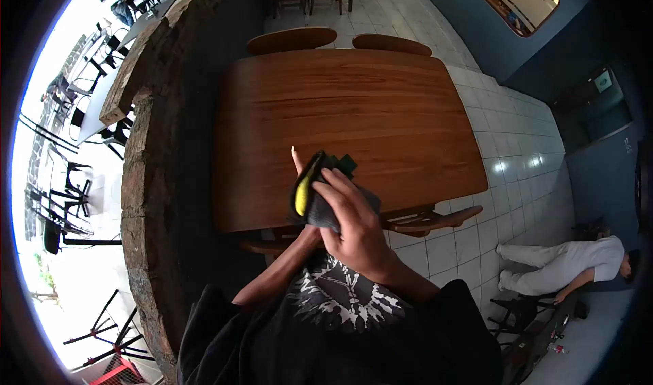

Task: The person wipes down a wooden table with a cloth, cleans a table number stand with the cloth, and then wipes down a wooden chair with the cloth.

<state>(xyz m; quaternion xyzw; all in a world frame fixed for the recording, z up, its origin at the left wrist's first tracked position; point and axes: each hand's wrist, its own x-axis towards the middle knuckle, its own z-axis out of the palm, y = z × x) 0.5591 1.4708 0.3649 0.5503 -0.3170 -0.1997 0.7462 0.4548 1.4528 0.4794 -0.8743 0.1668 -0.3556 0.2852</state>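
Between our two hands, over the near side of a brown wooden table (354, 113), was a dark grey cloth (324, 213) with a yellow inside. Our right hand (357, 232) gripped it from above; our left hand (297, 160) was mostly hidden behind it, its grip impossible to tell. We judged this a two-handed handling step, calling next for steady support. Left of our hands ran a rough wall (136, 188); rightward, pale floor tiles (469, 239).
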